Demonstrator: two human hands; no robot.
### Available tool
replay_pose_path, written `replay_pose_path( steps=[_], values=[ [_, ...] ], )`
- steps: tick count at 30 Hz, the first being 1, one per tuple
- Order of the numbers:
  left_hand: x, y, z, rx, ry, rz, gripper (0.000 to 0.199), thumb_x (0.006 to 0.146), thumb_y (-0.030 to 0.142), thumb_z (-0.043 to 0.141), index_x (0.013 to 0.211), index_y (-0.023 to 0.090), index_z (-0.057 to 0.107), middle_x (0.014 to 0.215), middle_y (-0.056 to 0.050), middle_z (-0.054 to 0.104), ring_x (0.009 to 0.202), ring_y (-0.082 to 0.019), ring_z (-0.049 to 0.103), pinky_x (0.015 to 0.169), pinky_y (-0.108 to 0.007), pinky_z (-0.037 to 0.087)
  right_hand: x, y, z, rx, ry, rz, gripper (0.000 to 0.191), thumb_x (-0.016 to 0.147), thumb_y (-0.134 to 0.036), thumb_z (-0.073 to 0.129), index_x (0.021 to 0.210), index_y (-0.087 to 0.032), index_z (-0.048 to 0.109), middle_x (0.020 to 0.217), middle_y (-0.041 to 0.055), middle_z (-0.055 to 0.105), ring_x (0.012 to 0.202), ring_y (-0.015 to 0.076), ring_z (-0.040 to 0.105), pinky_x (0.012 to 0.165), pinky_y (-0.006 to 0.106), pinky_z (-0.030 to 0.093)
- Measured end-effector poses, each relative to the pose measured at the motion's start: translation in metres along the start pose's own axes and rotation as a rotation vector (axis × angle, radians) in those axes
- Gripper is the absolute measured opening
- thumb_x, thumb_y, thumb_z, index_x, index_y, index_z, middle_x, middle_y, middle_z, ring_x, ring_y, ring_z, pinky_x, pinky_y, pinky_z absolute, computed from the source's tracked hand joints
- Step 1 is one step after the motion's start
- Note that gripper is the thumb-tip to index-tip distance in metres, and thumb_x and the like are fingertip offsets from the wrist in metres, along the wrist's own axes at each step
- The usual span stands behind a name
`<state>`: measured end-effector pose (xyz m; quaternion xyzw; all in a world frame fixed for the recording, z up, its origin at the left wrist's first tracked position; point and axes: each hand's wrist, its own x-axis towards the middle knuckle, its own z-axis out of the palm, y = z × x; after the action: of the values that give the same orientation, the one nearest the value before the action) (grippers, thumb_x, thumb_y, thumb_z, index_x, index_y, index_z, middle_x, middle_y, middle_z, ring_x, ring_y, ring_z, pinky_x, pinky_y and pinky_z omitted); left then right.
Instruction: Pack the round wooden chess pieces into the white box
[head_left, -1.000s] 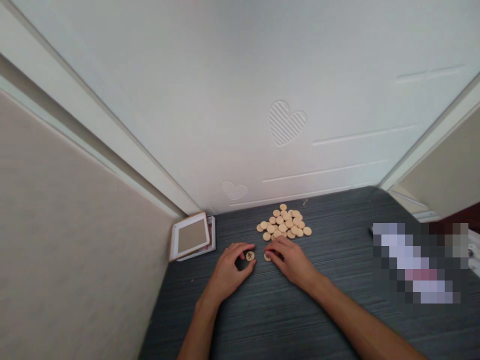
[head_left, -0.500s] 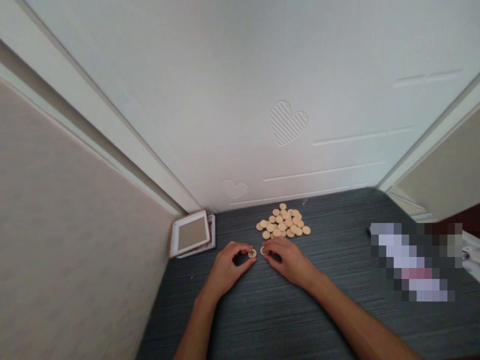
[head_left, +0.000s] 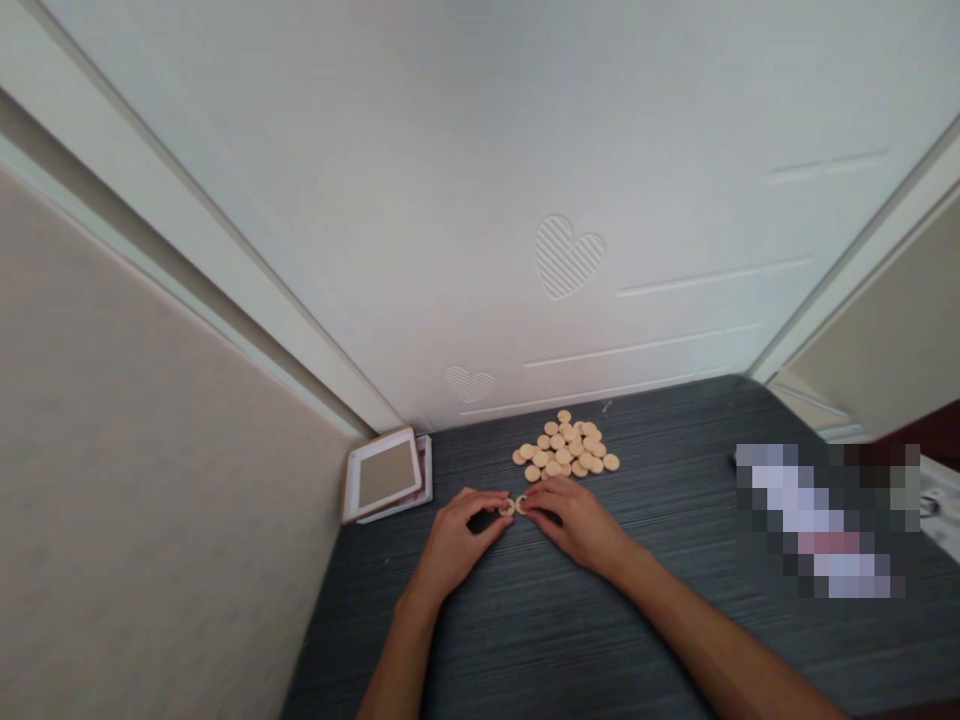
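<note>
My left hand (head_left: 463, 535) pinches a small round wooden disc (head_left: 508, 508) between thumb and fingertips, on or just above the dark table. Facing it, my right hand (head_left: 571, 518) is closed on a second wooden disc (head_left: 521, 505), partly hidden by its fingers. The two discs sit edge to edge, nearly or just touching. Dark marks show on the left disc, too small to read. Just beyond my right hand lies a loose pile of wooden discs (head_left: 576, 448), plain on the faces that show.
A white-framed tray or frame (head_left: 415, 460) leans over another white one at the table's left, by the wall. The dark wood-grain table (head_left: 517, 640) meets a white panel (head_left: 420, 200) with embossed hearts behind. A blurred-out object (head_left: 814, 520) lies to the right.
My right hand has shifted slightly left, bringing its disc up against the one in my left hand. The gap between the discs has closed. The pile is unchanged.
</note>
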<state>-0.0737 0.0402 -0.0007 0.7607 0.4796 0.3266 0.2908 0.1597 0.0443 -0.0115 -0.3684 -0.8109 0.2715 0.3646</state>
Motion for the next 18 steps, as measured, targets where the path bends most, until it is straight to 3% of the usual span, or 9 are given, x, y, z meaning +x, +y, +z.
replay_pose_path(
  steps=[12,18],
  values=[
    [-0.0005,-0.0027,-0.0013,0.069,-0.012,-0.034,0.03,0.087,0.033,0.071,0.116,0.027,0.071,0.105,-0.005,0.073,0.091,-0.019,0.067,0.084,-0.035,0.057,-0.0008,0.002,-0.0004,0.045,0.031,0.017,0.019,0.093,-0.018,0.066,0.109,-0.026,0.072,0.108,0.0048,0.074,0.103,0.0208,0.067,0.095,0.036,0.052],
    [-0.0008,-0.0036,-0.0006,0.101,0.001,-0.044,0.026,0.087,0.032,0.07,0.113,0.028,0.071,0.1,-0.003,0.072,0.089,-0.018,0.067,0.081,-0.031,0.054,-0.0004,0.0024,-0.0007,0.053,0.027,0.048,0.019,0.092,-0.015,0.066,0.107,-0.025,0.071,0.105,0.004,0.074,0.1,0.0201,0.067,0.091,0.034,0.052]
  ],
)
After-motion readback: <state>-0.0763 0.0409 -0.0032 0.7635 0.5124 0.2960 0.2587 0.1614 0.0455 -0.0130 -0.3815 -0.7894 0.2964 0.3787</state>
